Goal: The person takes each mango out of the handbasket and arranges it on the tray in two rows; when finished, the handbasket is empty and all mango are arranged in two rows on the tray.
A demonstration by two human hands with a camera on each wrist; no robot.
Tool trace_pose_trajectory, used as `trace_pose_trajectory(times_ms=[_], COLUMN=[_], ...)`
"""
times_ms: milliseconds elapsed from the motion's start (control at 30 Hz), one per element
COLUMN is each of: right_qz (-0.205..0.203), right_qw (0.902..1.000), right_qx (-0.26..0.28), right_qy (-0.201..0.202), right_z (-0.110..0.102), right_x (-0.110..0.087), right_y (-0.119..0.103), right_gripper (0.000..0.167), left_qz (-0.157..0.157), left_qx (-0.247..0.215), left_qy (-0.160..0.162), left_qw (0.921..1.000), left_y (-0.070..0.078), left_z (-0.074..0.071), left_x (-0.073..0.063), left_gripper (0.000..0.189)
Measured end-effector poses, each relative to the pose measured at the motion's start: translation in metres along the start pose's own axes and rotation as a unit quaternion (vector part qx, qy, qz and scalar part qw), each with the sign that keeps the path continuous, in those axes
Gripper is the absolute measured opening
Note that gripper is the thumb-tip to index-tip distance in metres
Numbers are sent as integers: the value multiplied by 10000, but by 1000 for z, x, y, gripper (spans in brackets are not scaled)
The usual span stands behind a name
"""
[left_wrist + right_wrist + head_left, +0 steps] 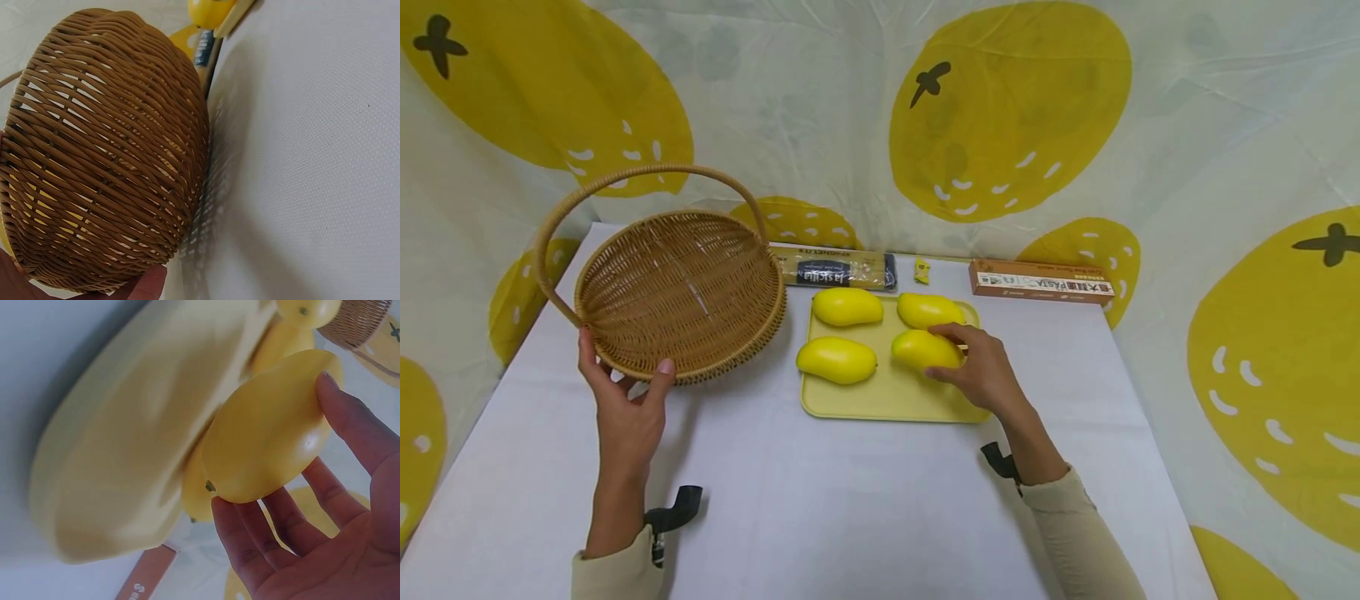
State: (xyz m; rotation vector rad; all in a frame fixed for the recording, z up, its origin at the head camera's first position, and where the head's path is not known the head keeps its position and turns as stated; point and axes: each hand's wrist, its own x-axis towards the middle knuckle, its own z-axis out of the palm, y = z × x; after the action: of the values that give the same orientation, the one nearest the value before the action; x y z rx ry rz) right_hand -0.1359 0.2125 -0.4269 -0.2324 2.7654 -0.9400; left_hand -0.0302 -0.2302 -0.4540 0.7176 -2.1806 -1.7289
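Observation:
A brown wicker basket with an arched handle tilts toward me at the left, and nothing lies in it. My left hand grips its lower near rim, thumb and fingers apart along the edge; in the left wrist view the woven underside faces the camera. My right hand pinches a yellow mango between thumb and fingers over the right part of the yellow tray. The right wrist view shows this mango raised off the tray. Three more mangoes lie there: back left, front left and back right.
Behind the tray lies a clear packet of spaghetti, partly hidden by the basket. A small yellow wrapped candy and a long pasta box line the back of the white table. A fruit-print cloth hangs behind.

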Motion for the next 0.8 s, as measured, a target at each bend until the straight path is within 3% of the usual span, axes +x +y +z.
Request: trace_pose_trajectory(times_ms=[667, 800], right_qz=[-97, -63], right_qw=[9984, 9981], right_qx=[-556, -609], right_qy=[-5, 23], right_z=[8, 7], right_x=[11, 10], right_y=[9, 8], right_gripper=[65, 65], left_qz=[94, 237], left_qx=[59, 131], left_qy=[-30, 37], left_qw=[9999, 9996], left_y=[2, 2], left_z=[4, 5], left_x=[0, -1], left_gripper=[102, 102])
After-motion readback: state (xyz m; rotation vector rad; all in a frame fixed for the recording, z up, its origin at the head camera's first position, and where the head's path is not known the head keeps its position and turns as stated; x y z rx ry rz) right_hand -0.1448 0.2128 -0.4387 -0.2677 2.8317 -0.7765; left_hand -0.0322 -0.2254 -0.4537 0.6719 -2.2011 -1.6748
